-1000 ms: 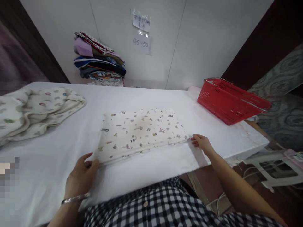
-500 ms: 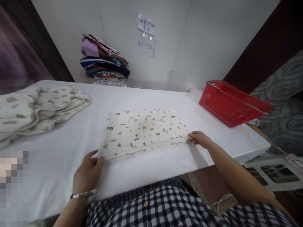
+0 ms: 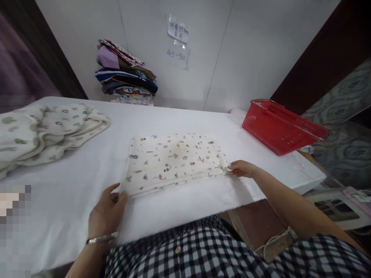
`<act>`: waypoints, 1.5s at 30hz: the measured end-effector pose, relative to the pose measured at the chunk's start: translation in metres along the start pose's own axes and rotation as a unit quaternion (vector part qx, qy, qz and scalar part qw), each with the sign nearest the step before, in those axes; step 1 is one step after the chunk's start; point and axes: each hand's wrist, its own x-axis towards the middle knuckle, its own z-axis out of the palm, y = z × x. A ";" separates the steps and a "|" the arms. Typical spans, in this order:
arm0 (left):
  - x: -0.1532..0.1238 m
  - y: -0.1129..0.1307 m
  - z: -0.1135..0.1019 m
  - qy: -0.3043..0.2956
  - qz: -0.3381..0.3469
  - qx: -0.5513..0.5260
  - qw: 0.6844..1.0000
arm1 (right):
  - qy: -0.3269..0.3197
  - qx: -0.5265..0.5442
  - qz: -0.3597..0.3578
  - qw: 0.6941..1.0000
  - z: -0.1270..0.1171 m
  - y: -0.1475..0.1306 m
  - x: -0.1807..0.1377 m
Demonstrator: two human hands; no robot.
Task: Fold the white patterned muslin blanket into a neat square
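A folded white cloth (image 3: 176,162) printed with small plants, animals and rainbows lies flat in front of me, with its long side towards my body. At its near left corner is my left hand (image 3: 108,210), fingers bent and closed on the corner; part of the grip is hidden. The near right corner is pinched between the thumb and fingers of my right hand (image 3: 242,169). A faint brownish patch shows in the middle of the cloth.
On the left of the white table (image 3: 162,121) lies a crumpled printed blanket (image 3: 55,131). A stack of folded clothes (image 3: 127,73) stands against the back wall. A red basket (image 3: 281,125) sits at the right edge. Paper notes (image 3: 177,42) are taped to the wall.
Both hands stay at the near corners of the cloth, which lies as before. The view has shifted very slightly.
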 end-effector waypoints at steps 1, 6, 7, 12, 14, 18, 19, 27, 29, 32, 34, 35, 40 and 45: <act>0.000 0.000 0.000 0.000 -0.003 0.001 1.000 | -0.002 -0.019 0.009 1.000 0.000 -0.003 0.000; -0.002 0.004 -0.002 -0.005 -0.004 0.000 1.000 | 0.051 -0.187 -0.014 0.981 0.009 -0.018 -0.006; -0.002 0.004 -0.002 -0.003 -0.002 0.002 1.000 | 0.061 -0.215 -0.022 0.974 0.011 -0.020 -0.007; -0.002 0.001 0.001 0.015 0.005 0.005 1.000 | 0.049 -0.243 -0.027 0.968 0.016 -0.027 -0.008; -0.002 0.001 0.001 0.015 0.002 0.007 1.000 | 0.040 -0.236 -0.019 0.971 0.016 -0.027 -0.007; -0.003 0.003 0.000 0.007 0.001 0.005 1.000 | 0.022 -0.228 -0.014 0.973 0.016 -0.025 -0.004; -0.003 0.003 0.000 0.009 0.002 0.005 1.000 | 0.018 -0.227 -0.012 0.974 0.016 -0.025 -0.004; -0.002 0.001 0.000 0.005 -0.001 0.000 1.000 | 0.010 -0.203 0.003 0.979 0.020 -0.024 -0.005; -0.002 0.001 0.000 0.004 -0.003 0.000 1.000 | 0.016 -0.182 -0.004 0.983 0.019 -0.022 -0.002; -0.002 0.002 0.000 0.006 -0.015 -0.020 1.000 | 0.040 -0.154 -0.017 0.987 0.011 -0.015 0.004; -0.004 0.003 0.001 0.000 -0.021 -0.043 0.999 | 0.063 -0.146 -0.027 0.987 0.003 -0.011 0.009; -0.004 0.004 0.000 -0.002 -0.022 -0.049 0.999 | 0.073 -0.143 -0.030 0.987 0.000 -0.009 0.011; -0.005 0.008 -0.003 -0.016 -0.020 -0.030 0.999 | 0.056 -0.123 -0.026 0.990 -0.008 -0.003 0.013; -0.001 0.005 -0.002 -0.018 -0.008 -0.013 1.000 | 0.039 -0.097 -0.027 0.994 -0.010 -0.001 0.008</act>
